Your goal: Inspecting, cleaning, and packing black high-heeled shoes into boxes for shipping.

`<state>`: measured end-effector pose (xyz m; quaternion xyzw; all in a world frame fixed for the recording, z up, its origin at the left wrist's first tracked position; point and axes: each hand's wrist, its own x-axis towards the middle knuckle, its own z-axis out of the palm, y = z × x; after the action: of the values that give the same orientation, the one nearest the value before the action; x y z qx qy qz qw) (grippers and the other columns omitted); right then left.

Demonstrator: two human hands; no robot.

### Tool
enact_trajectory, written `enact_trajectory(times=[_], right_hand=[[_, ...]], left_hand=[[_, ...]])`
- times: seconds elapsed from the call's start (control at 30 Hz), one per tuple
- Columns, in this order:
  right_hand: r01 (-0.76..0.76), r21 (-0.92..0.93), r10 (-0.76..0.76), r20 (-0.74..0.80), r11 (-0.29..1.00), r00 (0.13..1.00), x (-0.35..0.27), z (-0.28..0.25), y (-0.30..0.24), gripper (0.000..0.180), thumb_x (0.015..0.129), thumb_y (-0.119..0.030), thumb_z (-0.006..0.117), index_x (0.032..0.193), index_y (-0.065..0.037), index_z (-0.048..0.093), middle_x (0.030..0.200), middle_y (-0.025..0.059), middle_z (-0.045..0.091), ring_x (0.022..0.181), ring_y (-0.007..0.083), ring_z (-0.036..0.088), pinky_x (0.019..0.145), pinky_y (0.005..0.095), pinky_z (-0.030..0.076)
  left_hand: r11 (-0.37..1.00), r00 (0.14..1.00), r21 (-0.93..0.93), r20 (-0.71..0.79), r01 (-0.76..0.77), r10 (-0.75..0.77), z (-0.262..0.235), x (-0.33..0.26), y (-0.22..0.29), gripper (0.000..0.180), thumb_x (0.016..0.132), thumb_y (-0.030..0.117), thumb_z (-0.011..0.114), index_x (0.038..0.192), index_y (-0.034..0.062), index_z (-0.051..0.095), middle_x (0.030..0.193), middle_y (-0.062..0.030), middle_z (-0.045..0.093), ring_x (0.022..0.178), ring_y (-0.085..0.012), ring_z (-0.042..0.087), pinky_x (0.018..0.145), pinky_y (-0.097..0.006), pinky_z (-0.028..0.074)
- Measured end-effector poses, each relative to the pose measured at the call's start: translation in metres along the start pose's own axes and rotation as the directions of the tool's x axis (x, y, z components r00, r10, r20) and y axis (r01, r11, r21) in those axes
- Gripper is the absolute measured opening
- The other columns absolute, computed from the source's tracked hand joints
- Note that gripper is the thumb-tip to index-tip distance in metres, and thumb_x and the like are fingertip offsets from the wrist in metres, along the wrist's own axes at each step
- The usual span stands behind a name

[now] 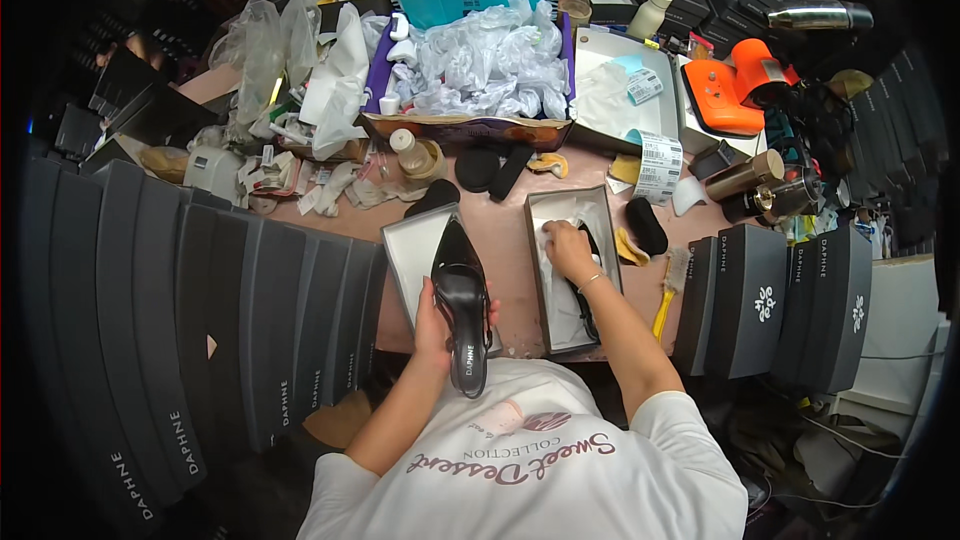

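Note:
A black pointed slingback shoe [460, 290] rests in my left hand [432, 325], whose fingers wrap around its sides; the insole faces up and the toe points away. Behind it lies a grey box lid [403, 258] with its white inside showing. To the right stands a grey shoebox [540, 325] lined with white tissue paper [563, 315]. My right hand [572, 252] reaches into this box with curled fingers, the fingertips pinched at the tissue paper. A second black shoe [588, 315] lies along the box's right side, partly hidden by my right hand and forearm.
Stacked dark shoeboxes [250, 320] line the left, with more boxes [750, 300] at right. A purple carton [470, 128] of crumpled plastic stands at the back. A yellow-handled brush [668, 292], a label roll [658, 168] and an orange device [725, 95] sit at right.

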<state>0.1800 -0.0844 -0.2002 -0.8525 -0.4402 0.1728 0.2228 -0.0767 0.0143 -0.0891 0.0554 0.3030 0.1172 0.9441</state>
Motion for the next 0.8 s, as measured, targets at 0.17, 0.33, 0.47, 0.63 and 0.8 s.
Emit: enact_trajectory(times=[0.17, 0.33, 0.47, 0.63, 0.8], right_hand=[[-0.276, 0.291, 0.382, -0.420, 0.916, 0.824, 0.026, 0.033, 0.027, 0.039, 0.077, -0.023, 0.068, 0.106, 0.002, 0.060, 0.096, 0.0257, 0.062, 0.091, 0.0374, 0.061, 0.079, 0.0420, 0.048], [-0.168, 0.201, 0.241, -0.433, 0.965, 0.869, 0.024, 0.026, 0.042, 0.030, 0.079, -0.024, 0.068, 0.092, 0.003, 0.064, 0.085, 0.0188, 0.063, 0.076, 0.0352, 0.060, 0.069, 0.0395, 0.047], [-0.173, 0.772, 0.360, -0.077, 0.612, 0.930, -0.026, -0.034, -0.047, 0.014, 0.086, -0.009, 0.061, 0.098, -0.003, 0.063, 0.073, 0.0025, 0.056, 0.056, 0.0097, 0.051, 0.047, 0.0227, 0.040], [-0.245, 0.876, 0.084, 0.231, 0.415, 0.969, -0.094, -0.062, -0.142, 0.023, 0.087, -0.007, 0.063, 0.110, -0.002, 0.061, 0.072, -0.0008, 0.055, 0.055, 0.0053, 0.050, 0.049, 0.0200, 0.041], [0.028, 0.705, -0.274, 0.238, 0.708, 0.932, -0.123, -0.076, -0.128, 0.040, 0.081, -0.005, 0.069, 0.120, 0.000, 0.058, 0.097, 0.0101, 0.056, 0.075, 0.0132, 0.057, 0.064, 0.0252, 0.047]], left_hand=[[1.000, 1.000, 0.021, -0.027, 0.005, -0.005, -0.014, -0.011, 0.018, 0.079, 0.093, 0.065, 0.026, 0.136, 0.0004, 0.038, 0.128, -0.0226, 0.051, 0.102, -0.0363, 0.059, 0.076, -0.043, 0.055], [0.998, 1.000, 0.065, -0.028, 0.017, -0.015, -0.015, -0.018, 0.026, 0.077, 0.093, 0.064, 0.027, 0.135, 0.0017, 0.040, 0.126, -0.0204, 0.053, 0.105, -0.0354, 0.059, 0.082, -0.043, 0.054], [0.994, 0.990, 0.014, -0.090, -0.110, 0.111, -0.021, -0.021, 0.018, 0.076, 0.091, 0.067, 0.031, 0.131, 0.0044, 0.044, 0.122, -0.0141, 0.056, 0.110, -0.0335, 0.056, 0.090, -0.045, 0.049], [0.961, 0.954, 0.144, -0.156, -0.236, 0.258, 0.006, -0.019, -0.015, 0.077, 0.090, 0.070, 0.028, 0.128, 0.0054, 0.046, 0.116, -0.0147, 0.058, 0.104, -0.0261, 0.057, 0.089, -0.042, 0.047], [0.928, 0.923, 0.173, -0.144, -0.330, 0.356, 0.012, -0.019, -0.038, 0.077, 0.091, 0.069, 0.029, 0.129, 0.0032, 0.044, 0.122, -0.0145, 0.056, 0.111, -0.0264, 0.055, 0.096, -0.041, 0.044]])
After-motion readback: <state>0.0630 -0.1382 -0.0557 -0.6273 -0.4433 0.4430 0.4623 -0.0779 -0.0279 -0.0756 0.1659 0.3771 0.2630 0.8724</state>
